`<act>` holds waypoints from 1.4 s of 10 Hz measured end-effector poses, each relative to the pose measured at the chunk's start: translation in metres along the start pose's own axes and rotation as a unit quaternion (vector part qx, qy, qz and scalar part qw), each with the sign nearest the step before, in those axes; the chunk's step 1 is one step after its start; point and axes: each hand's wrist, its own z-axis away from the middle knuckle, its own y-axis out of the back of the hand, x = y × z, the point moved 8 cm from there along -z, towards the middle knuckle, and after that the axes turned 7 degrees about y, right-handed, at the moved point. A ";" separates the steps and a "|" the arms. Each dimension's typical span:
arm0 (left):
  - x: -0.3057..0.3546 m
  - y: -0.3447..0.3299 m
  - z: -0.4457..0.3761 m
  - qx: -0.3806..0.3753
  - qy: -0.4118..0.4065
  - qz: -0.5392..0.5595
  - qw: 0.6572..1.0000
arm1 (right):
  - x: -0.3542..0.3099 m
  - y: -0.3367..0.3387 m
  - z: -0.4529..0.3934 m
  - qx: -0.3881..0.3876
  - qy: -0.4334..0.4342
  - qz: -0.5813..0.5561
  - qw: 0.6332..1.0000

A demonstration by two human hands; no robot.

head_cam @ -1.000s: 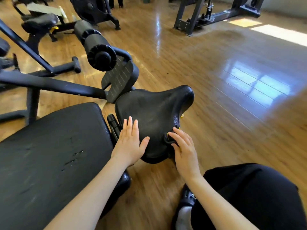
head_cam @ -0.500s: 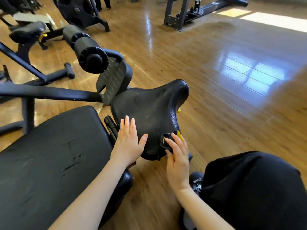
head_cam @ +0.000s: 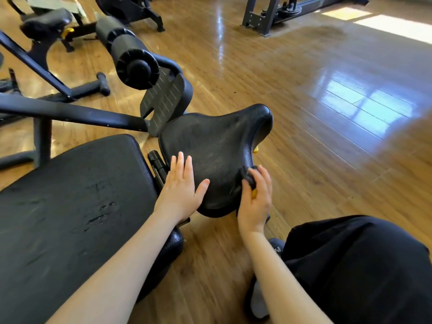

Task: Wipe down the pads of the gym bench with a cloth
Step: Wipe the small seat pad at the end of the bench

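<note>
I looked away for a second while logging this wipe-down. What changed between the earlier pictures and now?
The right hand slid along the seat pad's near right edge, curling from fingertip contact into a grip on a dark cloth with a bit of yellow showing under the fingers. The left hand stayed flat on the seat pad; the back pad and foam roller did not move.

glossy wood floor [head_cam: 304, 94], sunlight patch [head_cam: 395, 29]

Left hand [head_cam: 181, 192] lies flat, fingers straight and thumb spread; right hand [head_cam: 256, 197] curls in a grip.
</note>
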 end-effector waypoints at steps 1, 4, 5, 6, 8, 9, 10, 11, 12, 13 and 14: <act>0.000 0.000 0.000 -0.001 0.001 -0.002 1.000 | 0.011 0.002 -0.010 0.021 -0.119 -0.055 0.991; -0.001 -0.002 -0.001 -0.007 0.008 -0.010 1.000 | -0.007 -0.004 0.056 -0.013 0.032 0.014 0.999; -0.001 -0.002 -0.001 -0.001 0.007 -0.008 1.000 | -0.008 -0.005 0.063 -0.040 0.078 0.041 0.995; -0.001 -0.002 -0.001 0.000 0.004 -0.004 1.000 | -0.011 -0.006 0.069 -0.045 0.073 0.014 0.996; -0.001 -0.002 -0.002 -0.001 0.007 0.002 1.000 | -0.007 -0.007 0.022 0.025 0.000 0.004 1.000; -0.002 -0.002 -0.001 -0.001 0.010 -0.001 1.000 | -0.010 -0.007 0.007 0.024 -0.026 0.025 0.999; -0.001 -0.001 -0.001 -0.001 0.007 -0.001 1.000 | 0.000 -0.001 -0.021 0.001 -0.078 0.016 0.997; -0.001 -0.001 -0.001 -0.003 0.003 0.005 1.000 | 0.010 0.005 -0.070 -0.009 -0.122 -0.013 0.992; -0.001 0.000 -0.001 0.002 0.001 0.005 1.000 | 0.006 -0.009 -0.110 -0.059 -0.111 -0.018 0.992; -0.001 -0.001 -0.001 -0.003 0.006 -0.001 1.000 | 0.008 -0.036 -0.100 -0.165 -0.130 0.003 0.978; -0.002 -0.001 -0.002 -0.001 0.008 -0.005 1.000 | 0.002 -0.030 -0.074 -0.201 -0.107 0.030 0.973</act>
